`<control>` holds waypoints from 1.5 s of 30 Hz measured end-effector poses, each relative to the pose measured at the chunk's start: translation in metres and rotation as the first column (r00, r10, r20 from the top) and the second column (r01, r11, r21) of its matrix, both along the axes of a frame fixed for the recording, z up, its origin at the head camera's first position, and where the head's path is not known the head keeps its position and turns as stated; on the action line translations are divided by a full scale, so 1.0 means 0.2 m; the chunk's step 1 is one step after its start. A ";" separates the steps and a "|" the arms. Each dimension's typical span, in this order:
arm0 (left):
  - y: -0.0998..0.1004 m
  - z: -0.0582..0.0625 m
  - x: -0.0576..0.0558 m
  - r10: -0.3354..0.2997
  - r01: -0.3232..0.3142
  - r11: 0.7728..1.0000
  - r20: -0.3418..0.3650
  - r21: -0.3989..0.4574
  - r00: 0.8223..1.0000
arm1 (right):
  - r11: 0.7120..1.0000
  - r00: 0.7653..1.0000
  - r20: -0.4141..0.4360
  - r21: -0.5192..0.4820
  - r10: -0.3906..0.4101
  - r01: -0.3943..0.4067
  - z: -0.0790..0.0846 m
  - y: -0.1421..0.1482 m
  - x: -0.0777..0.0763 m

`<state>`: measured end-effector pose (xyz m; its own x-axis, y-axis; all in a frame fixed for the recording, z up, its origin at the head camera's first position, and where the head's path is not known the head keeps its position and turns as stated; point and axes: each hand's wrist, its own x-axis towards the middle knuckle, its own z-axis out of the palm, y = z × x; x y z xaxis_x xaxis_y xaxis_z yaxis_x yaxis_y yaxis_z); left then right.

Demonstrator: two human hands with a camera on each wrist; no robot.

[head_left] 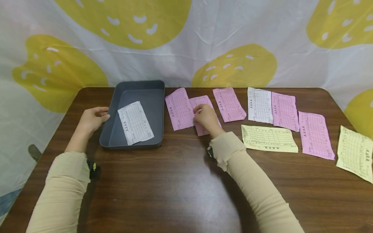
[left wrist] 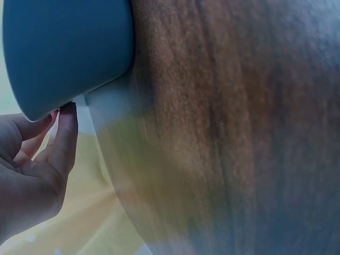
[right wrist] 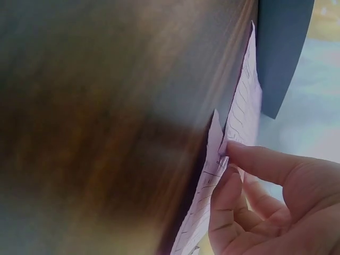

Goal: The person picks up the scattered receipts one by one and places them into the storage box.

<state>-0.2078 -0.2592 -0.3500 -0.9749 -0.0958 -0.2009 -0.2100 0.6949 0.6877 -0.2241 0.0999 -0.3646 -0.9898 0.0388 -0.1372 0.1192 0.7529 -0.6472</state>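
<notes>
My left hand (head_left: 91, 120) holds the left rim of a dark grey tray (head_left: 158, 113), thumb and fingers at its edge; the left wrist view shows the fingertips on the rim. One white printed slip (head_left: 135, 123) lies slanted inside the tray. Right of it, my right hand (head_left: 206, 119) pinches pink paper between thumb and forefinger, where a pink slip (head_left: 178, 110) meets a second pink slip (head_left: 201, 101). The hand covers part of the second slip. In the right wrist view, the thumb (right wrist: 260, 159) presses at the paper's edge.
Right of my hand lie a third pink slip (head_left: 229, 104), another white slip (head_left: 260, 105) and two more pink slips, one a pink slip (head_left: 285, 110) beside the white. A yellow slip (head_left: 269, 138) lies nearer; another yellow slip (head_left: 354, 153) is far right. A patterned cloth (head_left: 175, 64) hangs behind the table (head_left: 163, 187).
</notes>
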 end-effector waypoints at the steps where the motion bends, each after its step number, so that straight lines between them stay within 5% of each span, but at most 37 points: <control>1: 0.00 0.00 0.00 0.000 0.000 1.000 0.000 0.000 1.000 | 1.000 1.000 -0.001 -0.009 -0.005 0.005 0.00 0.00 0.00; 9: 0.00 0.00 0.00 0.001 -0.001 1.000 0.006 0.005 1.000 | 0.974 0.997 0.073 -0.225 0.007 0.010 -0.02 0.02 -0.03; 14: 0.01 0.00 0.00 0.002 -0.002 1.000 0.003 0.004 1.000 | 0.894 0.987 0.156 -0.445 0.029 0.044 0.01 0.04 -0.03; 19: 0.01 0.00 -0.01 0.003 -0.004 1.000 -0.006 -0.006 1.000 | 0.847 0.981 0.190 -0.525 0.024 0.081 0.05 0.07 -0.03; 26: 0.01 0.00 0.00 0.015 -0.016 0.999 -0.035 -0.030 0.999 | 0.694 0.970 0.241 -0.705 0.039 0.147 0.08 0.11 -0.03; 29: 0.01 -0.01 0.00 0.030 -0.031 0.999 -0.051 -0.027 0.998 | 0.667 0.969 0.241 -0.730 0.046 0.150 0.10 0.13 -0.02; 38: 0.02 -0.01 0.01 0.062 -0.065 0.997 -0.070 -0.034 0.996 | 0.623 0.971 0.223 -0.773 0.087 0.122 0.16 0.12 0.01; 45: 0.02 -0.01 0.01 0.078 -0.078 0.997 -0.063 -0.007 0.995 | 0.651 0.975 0.182 -0.757 0.130 0.055 0.18 0.07 0.03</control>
